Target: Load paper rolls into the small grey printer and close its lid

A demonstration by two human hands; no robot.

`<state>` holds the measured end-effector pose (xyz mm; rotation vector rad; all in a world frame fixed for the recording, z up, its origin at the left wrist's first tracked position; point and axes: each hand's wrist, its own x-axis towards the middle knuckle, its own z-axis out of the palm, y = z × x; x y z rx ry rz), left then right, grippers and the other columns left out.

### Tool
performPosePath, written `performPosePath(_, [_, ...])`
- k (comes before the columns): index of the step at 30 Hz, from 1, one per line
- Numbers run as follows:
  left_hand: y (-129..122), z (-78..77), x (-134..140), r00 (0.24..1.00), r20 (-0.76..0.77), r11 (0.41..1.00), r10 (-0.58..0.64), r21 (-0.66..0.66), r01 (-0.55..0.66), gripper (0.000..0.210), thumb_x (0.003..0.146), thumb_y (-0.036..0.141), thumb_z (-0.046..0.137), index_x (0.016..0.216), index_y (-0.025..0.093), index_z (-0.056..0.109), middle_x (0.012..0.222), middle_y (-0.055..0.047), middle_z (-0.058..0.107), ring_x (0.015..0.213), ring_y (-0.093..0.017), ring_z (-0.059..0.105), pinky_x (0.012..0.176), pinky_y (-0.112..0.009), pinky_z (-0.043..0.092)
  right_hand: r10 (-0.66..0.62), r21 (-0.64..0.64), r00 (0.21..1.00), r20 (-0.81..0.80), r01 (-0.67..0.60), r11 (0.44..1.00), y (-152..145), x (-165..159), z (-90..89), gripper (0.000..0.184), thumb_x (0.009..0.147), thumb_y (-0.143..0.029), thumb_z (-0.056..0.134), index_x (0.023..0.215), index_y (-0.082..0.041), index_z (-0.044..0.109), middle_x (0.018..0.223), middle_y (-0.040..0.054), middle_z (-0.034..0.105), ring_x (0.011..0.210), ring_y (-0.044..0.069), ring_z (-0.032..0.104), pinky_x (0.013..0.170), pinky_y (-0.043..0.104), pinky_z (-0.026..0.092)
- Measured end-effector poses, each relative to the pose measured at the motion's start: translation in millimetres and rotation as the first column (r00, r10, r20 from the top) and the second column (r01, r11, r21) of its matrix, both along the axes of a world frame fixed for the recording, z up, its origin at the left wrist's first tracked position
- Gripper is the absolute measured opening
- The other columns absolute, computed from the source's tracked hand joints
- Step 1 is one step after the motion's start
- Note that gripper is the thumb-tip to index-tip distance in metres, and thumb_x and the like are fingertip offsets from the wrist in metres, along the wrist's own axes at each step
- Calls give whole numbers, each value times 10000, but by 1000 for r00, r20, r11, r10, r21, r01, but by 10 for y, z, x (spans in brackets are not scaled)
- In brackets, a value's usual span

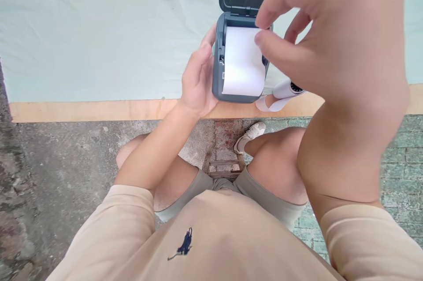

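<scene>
Pale cloth (99,30) over a table with a bare wooden front edge (82,110), rough grey concrete floor (66,162) below, greenish brick paving (399,157) to the right, even daylight.

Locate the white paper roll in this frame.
In the head view, the paper roll sits in the open grey printer at the table's near edge, between the left hand and right hand.
</scene>
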<state>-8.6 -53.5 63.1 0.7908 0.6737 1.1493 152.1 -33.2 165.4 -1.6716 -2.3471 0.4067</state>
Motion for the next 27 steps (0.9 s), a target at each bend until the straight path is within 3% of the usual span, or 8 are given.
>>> performPosePath(4, [-27,-26,15,999,-23,998,-28,62,30,396,842,389,548,1230,314,520,1296,28,593,1467,-318,308,1116,-490,460,4,-98,964,266,23,995,35,8,-88,293,831,-288,501,1080,-319,651,888,70,636,822,268,568,724,454,417])
performPosePath(10, [-29,-93,14,993,-114,991,8,131,7,517,813,352,606,1318,261,541,1347,-11,593,1408,-284,418,1118,-400,433,39,-69,942,335,-17,998,15,-35,-130,142,734,-266,565,864,-283,621,642,51,514,545,121,213,519,298,179])
performPosePath(12, [-28,-104,10,981,-193,982,36,191,2,555,860,345,472,1402,228,490,1367,-23,583,1400,-270,410,1055,-393,437,56,-102,932,357,-21,995,28,-55,-143,70,721,-247,558,791,-253,562,641,47,502,526,110,179,491,287,172])
performPosePath(14, [-28,-99,10,975,-218,977,51,214,-3,576,876,349,404,1431,203,450,1379,-45,574,1383,-278,422,1019,-403,449,55,-127,930,363,-9,992,57,-74,-155,44,725,-233,547,745,-234,507,657,47,501,519,109,196,492,288,183])
performPosePath(18, [-34,-53,14,990,-143,996,16,88,-4,518,784,409,658,1281,289,580,1386,-36,579,1345,-323,491,1075,-405,489,62,-147,930,363,-8,989,105,-100,-156,106,699,-185,562,670,-205,462,676,47,497,533,107,220,519,300,190])
performPosePath(22, [-34,-48,14,995,-96,999,-35,22,38,475,770,400,660,1224,308,556,1270,3,625,1286,-345,540,1034,-463,514,123,-159,966,227,-88,983,70,-49,-70,129,637,-151,585,617,-192,464,553,6,430,522,95,313,493,292,200])
performPosePath(25, [-16,-80,16,996,-82,998,-29,44,33,465,803,376,608,1252,293,526,1221,19,624,1288,-307,546,1070,-448,480,107,-141,992,70,-97,985,15,112,19,153,662,-179,623,789,-263,605,639,-26,519,613,103,502,541,302,316])
performPosePath(27, [8,-98,20,998,-58,999,17,41,-15,374,835,339,533,1203,275,543,1168,23,637,1271,-269,564,1083,-419,471,14,-152,988,-152,-38,988,-3,291,16,243,746,-235,611,965,-339,615,853,-25,597,847,159,598,622,328,374])
